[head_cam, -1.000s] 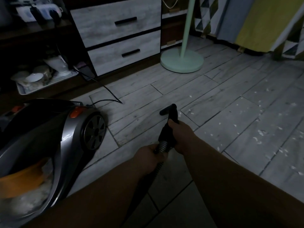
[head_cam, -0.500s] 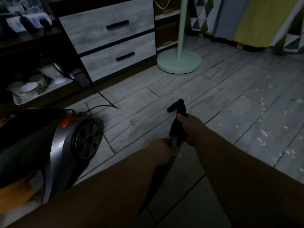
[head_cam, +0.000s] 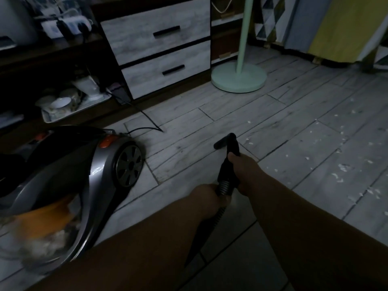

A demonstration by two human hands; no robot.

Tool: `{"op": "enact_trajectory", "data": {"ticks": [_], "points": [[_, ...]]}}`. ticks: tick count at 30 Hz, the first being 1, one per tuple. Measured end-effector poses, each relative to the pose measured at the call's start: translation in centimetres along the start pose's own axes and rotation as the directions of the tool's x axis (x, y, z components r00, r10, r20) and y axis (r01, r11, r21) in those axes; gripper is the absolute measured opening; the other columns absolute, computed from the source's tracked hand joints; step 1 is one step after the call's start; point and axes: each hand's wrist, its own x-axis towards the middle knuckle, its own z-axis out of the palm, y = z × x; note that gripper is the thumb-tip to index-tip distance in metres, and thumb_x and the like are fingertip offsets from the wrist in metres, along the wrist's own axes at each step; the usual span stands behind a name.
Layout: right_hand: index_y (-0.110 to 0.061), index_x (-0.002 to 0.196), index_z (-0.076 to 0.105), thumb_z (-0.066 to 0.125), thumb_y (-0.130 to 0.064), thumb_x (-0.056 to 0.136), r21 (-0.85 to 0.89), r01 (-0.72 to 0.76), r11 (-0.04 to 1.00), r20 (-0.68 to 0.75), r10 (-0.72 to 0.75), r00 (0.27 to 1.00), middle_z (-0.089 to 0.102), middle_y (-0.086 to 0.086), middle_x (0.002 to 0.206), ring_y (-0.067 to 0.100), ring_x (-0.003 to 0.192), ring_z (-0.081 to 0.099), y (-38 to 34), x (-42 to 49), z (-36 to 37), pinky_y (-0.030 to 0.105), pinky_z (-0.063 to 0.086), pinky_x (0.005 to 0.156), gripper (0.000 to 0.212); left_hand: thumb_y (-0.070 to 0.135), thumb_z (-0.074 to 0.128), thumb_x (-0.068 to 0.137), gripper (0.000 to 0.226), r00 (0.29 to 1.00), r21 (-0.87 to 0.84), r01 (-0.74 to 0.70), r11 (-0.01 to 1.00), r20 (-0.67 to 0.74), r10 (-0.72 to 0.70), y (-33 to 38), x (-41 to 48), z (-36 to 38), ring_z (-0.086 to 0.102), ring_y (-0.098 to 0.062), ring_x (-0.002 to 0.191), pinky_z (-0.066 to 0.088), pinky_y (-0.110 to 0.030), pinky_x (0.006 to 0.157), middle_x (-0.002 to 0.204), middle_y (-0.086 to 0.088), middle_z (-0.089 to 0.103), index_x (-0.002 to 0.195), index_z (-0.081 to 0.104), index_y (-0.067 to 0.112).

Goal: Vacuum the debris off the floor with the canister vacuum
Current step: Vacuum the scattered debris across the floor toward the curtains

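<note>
Fingers of the right hand [head_cam: 241, 171] wrap the black nozzle [head_cam: 227, 142], the left hand [head_cam: 206, 196] grips the ribbed hose [head_cam: 225, 184] just behind them, debris [head_cam: 344, 166] lies beyond.

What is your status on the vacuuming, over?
Left grip holds the hose, right grip holds the wand. Debris scattered to the right, wand not on it yet. Power cord lies left, beside the canister vacuum.

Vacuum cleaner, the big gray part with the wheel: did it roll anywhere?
No. The canister vacuum has stayed put: its wheel still sits just left of the same floor seam. Only the view shifted.
</note>
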Motion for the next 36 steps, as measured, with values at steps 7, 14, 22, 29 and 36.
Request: {"op": "enact_trajectory", "data": {"ticks": [7,14,22,29,36], "points": [[-0.004,0.135,0.048,0.046,-0.034,0.1,-0.257,0.076,0.963,0.127,-0.044,0.991,0.057,0.019,0.121,0.035,0.108,0.057,3.5,-5.8,5.5,0.051,0.046,0.1,0.046,0.036,0.052,0.095,0.051,0.998,-0.128,0.044,0.991,-0.047,-0.051,-6.4,-6.9,0.4,0.051,-0.024,0.121,0.041,-0.025,0.098,0.136,-0.011,0.052,0.139,0.044,0.011],[-0.004,0.135,0.048,0.047,-0.033,0.1,-0.212,0.045,0.976,0.213,0.001,0.977,0.057,0.021,0.124,0.039,0.112,0.056,6.7,-11.8,11.2,0.054,0.042,0.103,0.045,0.037,0.049,0.096,0.05,0.986,-0.082,0.128,0.988,-0.093,-0.135,-11.9,-13.4,0.2,0.049,-0.025,0.123,0.038,-0.025,0.099,0.138,-0.011,0.051,0.138,0.045,0.01],[-0.01,0.138,0.046,0.047,-0.032,0.101,-0.185,-0.056,0.981,0.282,0.107,0.953,0.059,0.016,0.115,0.037,0.103,0.059,10.3,-17.6,16.7,0.052,0.049,0.095,0.043,0.041,0.052,0.093,0.049,0.967,-0.088,0.198,0.976,-0.147,-0.209,-18.0,-19.6,0.6,0.05,-0.022,0.122,0.037,-0.023,0.094,0.134,-0.008,0.054,0.135,0.05,0.016],[-0.011,0.132,0.05,0.048,-0.027,0.101,-0.166,-0.049,0.985,0.331,0.102,0.938,0.058,0.006,0.091,0.024,0.081,0.059,12.6,-21.2,20.2,0.034,0.05,0.066,0.035,0.042,0.057,0.09,0.049,0.944,-0.143,0.241,0.96,-0.195,-0.266,-22.1,-23.3,0.9,0.052,-0.019,0.12,0.037,-0.018,0.086,0.132,-0.005,0.056,0.135,0.05,0.021],[-0.009,0.132,0.05,0.049,-0.028,0.1,-0.201,-0.065,0.978,0.315,0.127,0.941,0.06,0.013,0.102,0.034,0.096,0.06,13.0,-22.5,19.6,0.049,0.052,0.09,0.038,0.046,0.057,0.088,0.049,0.947,-0.109,0.258,0.96,-0.17,-0.274,-22.0,-24.8,1.4,0.054,-0.021,0.117,0.039,-0.022,0.089,0.129,-0.007,0.058,0.129,0.057,0.02]]}}
